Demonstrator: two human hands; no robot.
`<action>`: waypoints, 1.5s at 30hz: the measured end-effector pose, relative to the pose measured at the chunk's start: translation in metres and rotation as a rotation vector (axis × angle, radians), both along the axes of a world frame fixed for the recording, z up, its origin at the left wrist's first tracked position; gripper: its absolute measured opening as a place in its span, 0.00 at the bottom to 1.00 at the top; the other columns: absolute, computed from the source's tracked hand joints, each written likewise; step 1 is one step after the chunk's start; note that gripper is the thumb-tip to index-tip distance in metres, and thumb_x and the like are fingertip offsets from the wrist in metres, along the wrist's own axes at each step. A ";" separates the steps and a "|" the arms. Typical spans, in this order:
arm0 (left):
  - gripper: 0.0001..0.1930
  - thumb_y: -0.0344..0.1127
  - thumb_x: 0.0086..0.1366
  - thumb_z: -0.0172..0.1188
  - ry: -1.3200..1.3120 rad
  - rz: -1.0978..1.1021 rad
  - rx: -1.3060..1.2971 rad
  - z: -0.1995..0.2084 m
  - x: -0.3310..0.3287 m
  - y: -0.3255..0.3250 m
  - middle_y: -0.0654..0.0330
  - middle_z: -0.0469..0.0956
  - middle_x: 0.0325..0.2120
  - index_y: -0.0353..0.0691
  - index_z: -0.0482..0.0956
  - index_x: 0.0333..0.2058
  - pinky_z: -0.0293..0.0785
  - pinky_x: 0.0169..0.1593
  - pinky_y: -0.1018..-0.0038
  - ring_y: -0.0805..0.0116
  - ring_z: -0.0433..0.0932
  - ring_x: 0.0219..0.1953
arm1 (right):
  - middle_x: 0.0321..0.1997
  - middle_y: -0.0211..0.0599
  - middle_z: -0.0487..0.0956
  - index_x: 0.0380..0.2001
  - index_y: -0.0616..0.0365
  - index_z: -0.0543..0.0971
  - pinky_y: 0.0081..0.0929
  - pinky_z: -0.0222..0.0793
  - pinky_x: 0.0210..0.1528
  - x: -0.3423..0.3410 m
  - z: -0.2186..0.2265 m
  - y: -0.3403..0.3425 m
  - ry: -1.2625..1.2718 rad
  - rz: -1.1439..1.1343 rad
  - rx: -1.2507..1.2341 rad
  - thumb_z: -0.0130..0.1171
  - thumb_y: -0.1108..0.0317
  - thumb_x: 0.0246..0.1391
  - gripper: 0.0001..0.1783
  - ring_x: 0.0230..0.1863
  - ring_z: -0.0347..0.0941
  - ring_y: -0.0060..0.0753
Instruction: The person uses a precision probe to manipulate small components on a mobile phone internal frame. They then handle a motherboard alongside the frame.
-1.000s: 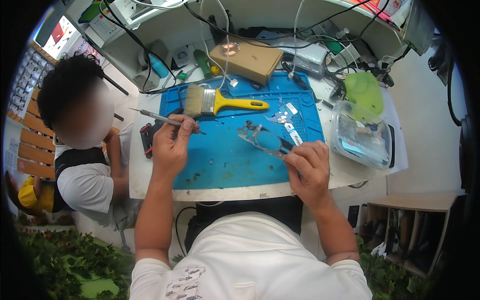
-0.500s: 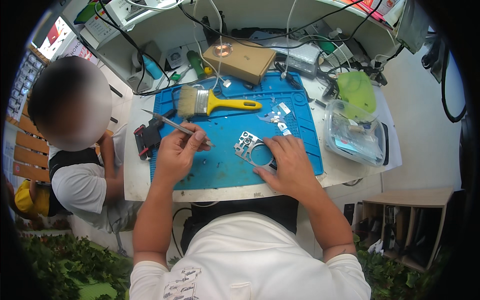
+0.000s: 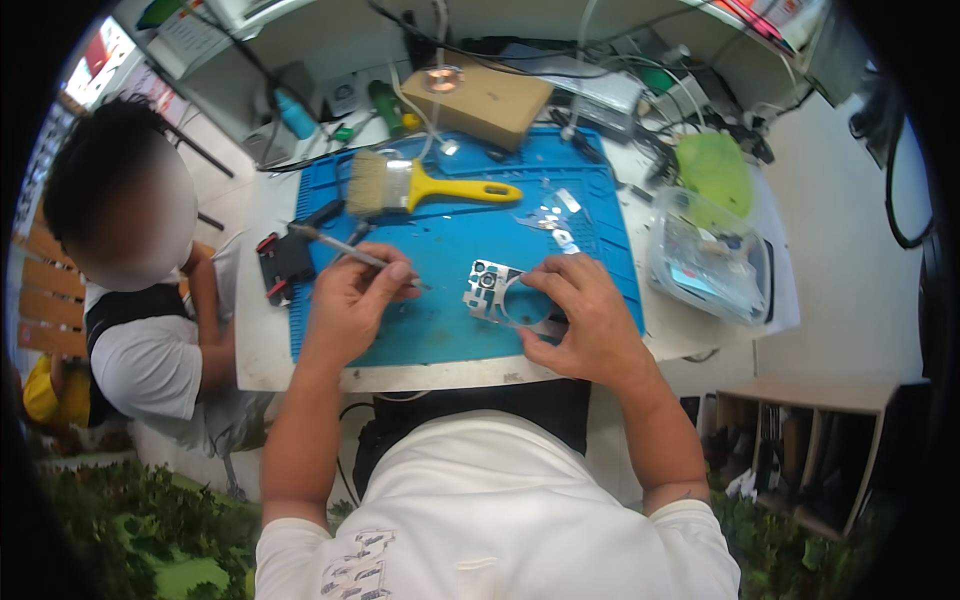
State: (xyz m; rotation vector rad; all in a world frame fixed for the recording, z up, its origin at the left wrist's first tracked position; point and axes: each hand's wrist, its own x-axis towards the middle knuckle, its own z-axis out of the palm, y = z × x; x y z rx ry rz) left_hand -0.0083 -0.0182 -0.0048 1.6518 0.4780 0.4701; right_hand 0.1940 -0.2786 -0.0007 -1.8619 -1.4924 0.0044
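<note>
Hands apart: our left hand (image 3: 350,305) pinches a slim grey pen-shaped tool (image 3: 345,248), slanting; our right hand (image 3: 585,315), knuckles up, grips a silver round-holed metal plate (image 3: 490,295) over the flat blue mat (image 3: 440,340).

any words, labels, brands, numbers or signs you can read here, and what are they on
None can be read reliably.
Print on the white shirt: too blurred.
Print on the white box at upper left: too small and blurred.
Metal plate in the right hand: no lettering can be made out.
White slip on the blue mat: too small to tell.
</note>
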 end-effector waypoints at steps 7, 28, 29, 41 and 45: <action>0.12 0.38 0.84 0.65 -0.024 -0.032 0.008 -0.004 -0.019 -0.006 0.53 0.87 0.41 0.32 0.82 0.50 0.90 0.47 0.70 0.64 0.91 0.40 | 0.50 0.46 0.81 0.55 0.59 0.87 0.42 0.81 0.47 -0.042 0.010 -0.084 0.145 -0.307 -0.032 0.83 0.65 0.42 0.33 0.46 0.82 0.51; 0.10 0.34 0.82 0.69 0.149 -0.634 -0.062 0.005 0.046 -0.129 0.56 0.88 0.39 0.30 0.86 0.47 0.91 0.47 0.71 0.69 0.90 0.41 | 0.53 0.43 0.74 0.62 0.59 0.82 0.32 0.79 0.41 -0.142 -0.060 -0.153 0.362 -0.832 0.216 0.86 0.69 0.44 0.39 0.42 0.75 0.34; 0.10 0.34 0.82 0.69 0.150 -0.635 -0.060 0.005 0.047 -0.132 0.56 0.88 0.39 0.30 0.86 0.47 0.91 0.47 0.71 0.69 0.90 0.41 | 0.53 0.43 0.74 0.62 0.59 0.82 0.31 0.80 0.41 -0.142 -0.059 -0.154 0.370 -0.843 0.230 0.86 0.70 0.43 0.40 0.42 0.76 0.33; 0.12 0.35 0.82 0.68 0.134 -0.578 -0.236 -0.014 0.052 -0.145 0.54 0.91 0.43 0.32 0.87 0.54 0.94 0.49 0.69 0.67 0.92 0.45 | 0.56 0.42 0.75 0.61 0.61 0.81 0.23 0.82 0.40 -0.147 -0.083 -0.137 0.583 -0.761 0.427 0.84 0.74 0.58 0.29 0.44 0.79 0.24; 0.13 0.36 0.83 0.67 0.096 -0.573 -0.204 -0.015 0.055 -0.143 0.55 0.91 0.44 0.31 0.86 0.55 0.93 0.49 0.69 0.67 0.92 0.44 | 0.52 0.39 0.77 0.61 0.63 0.80 0.22 0.85 0.40 -0.149 -0.094 -0.132 0.782 -0.717 0.523 0.75 0.79 0.68 0.22 0.43 0.80 0.21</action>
